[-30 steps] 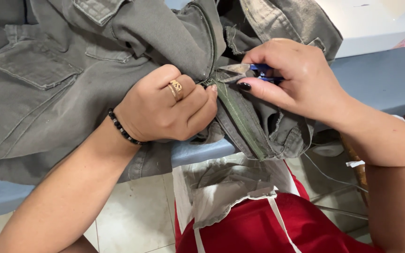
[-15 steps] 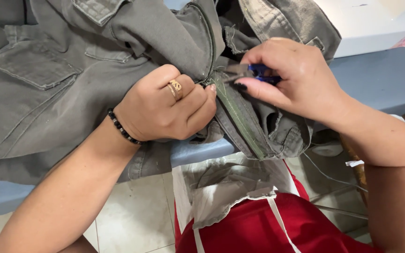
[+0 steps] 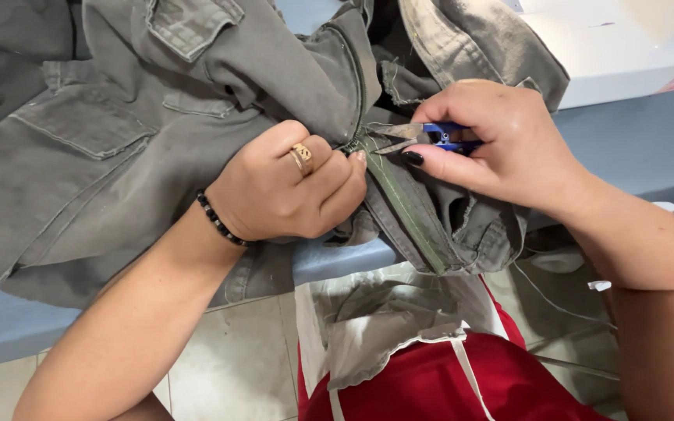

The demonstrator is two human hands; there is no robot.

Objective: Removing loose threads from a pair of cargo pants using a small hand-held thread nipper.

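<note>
While the faded grey-green cotton jacket (image 3: 196, 132) lay bunched over the edge of the pale blue surface (image 3: 641, 148), its olive zipper tape (image 3: 403, 206) ran down between the two hands. The left hand (image 3: 286, 187), wearing a gold ring and a black bead bracelet, had its fingers clenched on the cloth beside the zipper. The right hand (image 3: 509, 144) gripped small blue-handled thread snips (image 3: 419, 136), their metal blades touching the seam at the zipper's top. Flapped pockets and frayed edges showed on the worn fabric.
</note>
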